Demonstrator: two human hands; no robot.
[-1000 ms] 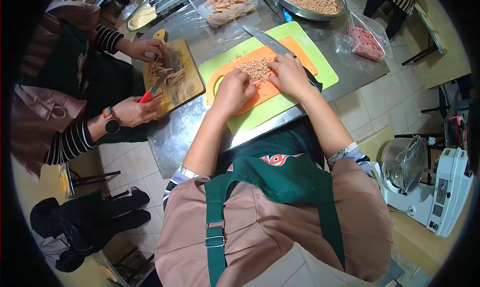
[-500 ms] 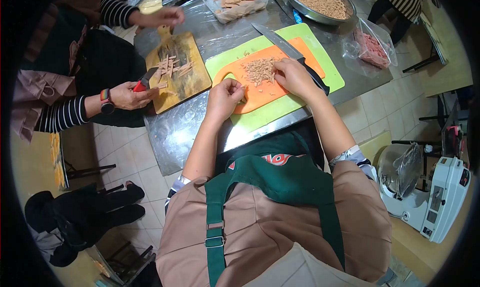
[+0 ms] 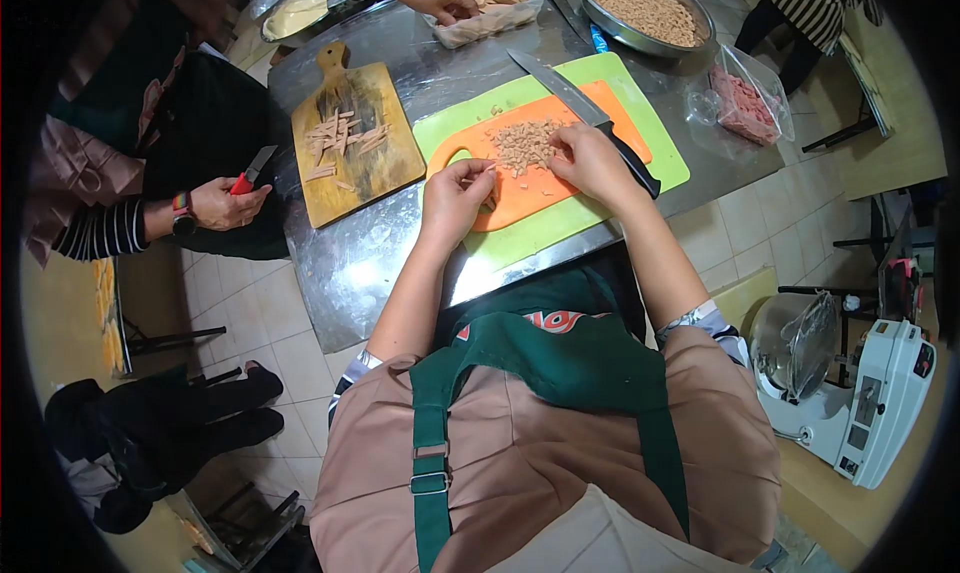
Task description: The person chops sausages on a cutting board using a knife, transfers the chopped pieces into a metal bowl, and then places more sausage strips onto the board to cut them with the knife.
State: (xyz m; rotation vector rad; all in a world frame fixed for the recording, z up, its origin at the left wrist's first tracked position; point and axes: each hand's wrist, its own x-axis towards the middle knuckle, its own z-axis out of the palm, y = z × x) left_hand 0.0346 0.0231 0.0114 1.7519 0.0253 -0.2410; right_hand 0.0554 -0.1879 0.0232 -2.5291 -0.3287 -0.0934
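An orange cutting board (image 3: pixel 510 211) lies on a larger green board (image 3: pixel 655 133), with chopped light-brown pieces (image 3: pixel 526 145) heaped on it. My left hand (image 3: pixel 458 198) is over the orange board's left end, fingers pinched together; whatever they hold is too small to name. At the right side of the heap, my right hand (image 3: pixel 590 163) has its fingers curled against the pieces, and their tips are partly hidden. A large black-handled knife (image 3: pixel 570 95) rests across the boards beyond my right hand, its blade pointing away to the upper left.
A co-worker at left holds a red-handled knife (image 3: pixel 252 173) and reaches into a plastic tub (image 3: pixel 470 31). Their wooden board (image 3: pixel 385 98) bears cut strips. A metal bowl of pieces (image 3: pixel 702 43) and a bag of pink meat (image 3: pixel 745 108) stand at the back right.
The co-worker's one hand has moved to the plastic tub, and the other has drawn the red-handled knife leftward off the wooden board. My hands have barely shifted.
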